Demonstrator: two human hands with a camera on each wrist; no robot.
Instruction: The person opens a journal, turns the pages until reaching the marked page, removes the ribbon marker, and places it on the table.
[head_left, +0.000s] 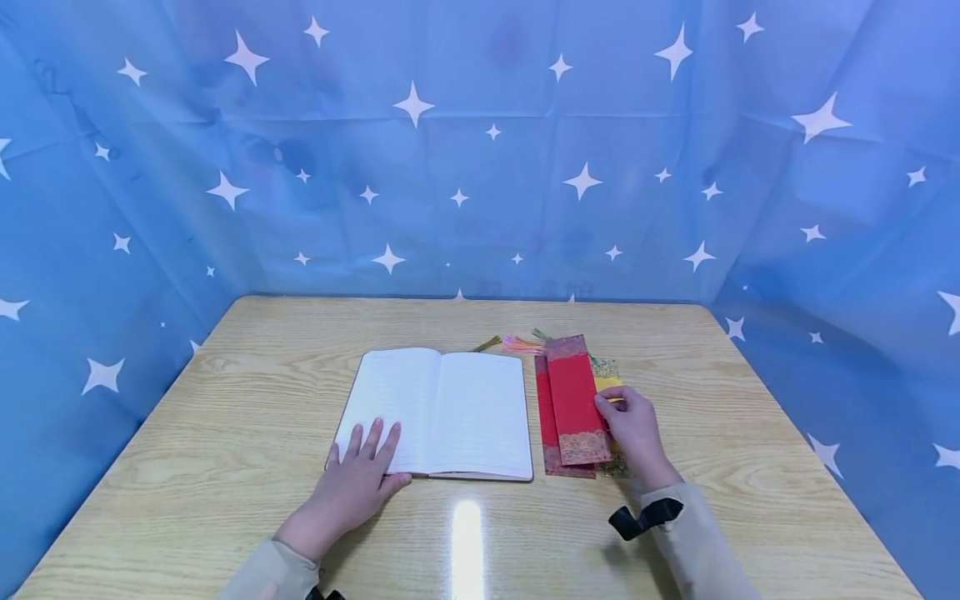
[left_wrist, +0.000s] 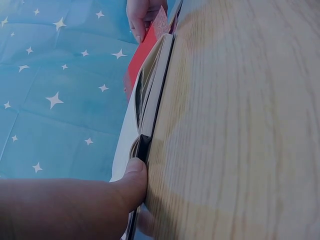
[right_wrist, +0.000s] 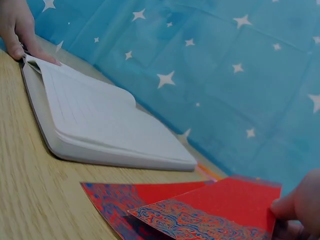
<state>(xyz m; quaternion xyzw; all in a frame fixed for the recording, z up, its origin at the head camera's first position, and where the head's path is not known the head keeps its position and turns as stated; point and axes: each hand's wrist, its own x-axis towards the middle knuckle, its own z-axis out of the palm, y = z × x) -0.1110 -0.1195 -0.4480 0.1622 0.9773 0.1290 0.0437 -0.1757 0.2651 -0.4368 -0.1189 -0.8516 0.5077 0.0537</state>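
Note:
An open lined notebook (head_left: 483,408) lies on the wooden table, its pages blank. My left hand (head_left: 358,487) rests with spread, straight fingers on the lower left page, the thumb along the bottom edge near the spine. My right hand (head_left: 633,429) pinches the right edge of a red bookmark (head_left: 573,392) with patterned bands at both ends. In the right wrist view that bookmark (right_wrist: 210,210) is tilted up over a second red bookmark (right_wrist: 120,200). A yellow bookmark (head_left: 607,382) lies partly hidden beneath, by the right hand.
Tassels in olive (head_left: 487,342), pink (head_left: 522,344) and green (head_left: 540,333) stick out at the far end of the notebook and bookmarks. A blue curtain with white stars (head_left: 480,167) hangs behind and beside the table (head_left: 225,400).

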